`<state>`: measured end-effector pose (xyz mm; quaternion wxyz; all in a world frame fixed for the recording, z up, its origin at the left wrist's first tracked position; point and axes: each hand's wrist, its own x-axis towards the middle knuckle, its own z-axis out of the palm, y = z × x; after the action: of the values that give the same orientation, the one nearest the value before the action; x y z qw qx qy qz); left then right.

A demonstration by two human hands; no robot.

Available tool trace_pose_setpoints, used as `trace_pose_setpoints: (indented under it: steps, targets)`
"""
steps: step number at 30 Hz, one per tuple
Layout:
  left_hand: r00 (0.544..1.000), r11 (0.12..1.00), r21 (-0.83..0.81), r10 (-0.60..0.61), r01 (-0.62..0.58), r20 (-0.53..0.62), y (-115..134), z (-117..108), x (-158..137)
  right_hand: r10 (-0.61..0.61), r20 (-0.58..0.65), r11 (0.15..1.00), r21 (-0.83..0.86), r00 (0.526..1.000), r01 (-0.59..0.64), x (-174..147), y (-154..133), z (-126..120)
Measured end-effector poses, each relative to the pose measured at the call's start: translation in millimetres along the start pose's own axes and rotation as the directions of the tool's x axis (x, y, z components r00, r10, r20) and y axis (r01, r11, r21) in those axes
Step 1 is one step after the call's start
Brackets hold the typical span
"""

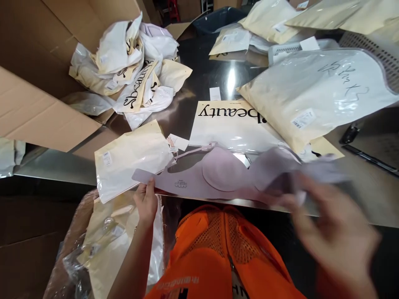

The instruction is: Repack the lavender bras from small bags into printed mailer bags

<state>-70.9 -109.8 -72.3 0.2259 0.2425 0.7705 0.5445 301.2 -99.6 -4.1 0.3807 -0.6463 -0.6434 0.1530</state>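
A lilac bra [226,170] lies stretched out along the front edge of the metal table, cups upward, with printed text on its left band. My left hand [146,201] pinches the lower edge of that band near its end. Over the right band is my right hand [330,228], blurred by motion, its thumb and fingers closing on the fabric beside the right cup. A hang tag [179,142] sits by the left strap. Behind the bra lies a white bag printed "beauty" [230,124], and a cream bag [132,155] with a barcode label is at its left.
An open carton [46,112] stands at the left beside a heap of packaged bags [137,79]. A large filled bag [324,95] with handwriting rests at the right near a grey basket [302,45] and a black pen [370,160]. Below left, a bin [79,224] holds bags.
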Motion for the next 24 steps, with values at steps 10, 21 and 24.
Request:
trace_pose_setpoints:
  steps: [10, 21, 24]
  targets:
    - [0.991, 0.984, 0.119, 0.129, -0.131, 0.023, 1, 8, -7, -0.478, 0.399, 0.862, 0.042, 0.782, 0.506, -22, -5, 58]
    - [0.999, 0.997, 0.072, 0.022, -0.025, 0.040, -5, 9, -11, -0.522, 0.218, 0.811, -0.171, 0.824, 0.559, -10, 20, 75]
    - [0.998, 0.999, 0.043, 0.017, -0.019, 0.059, 0, 13, -14, -0.557, 0.186, 0.806, -0.115, 0.809, 0.581, -8, 25, 77]
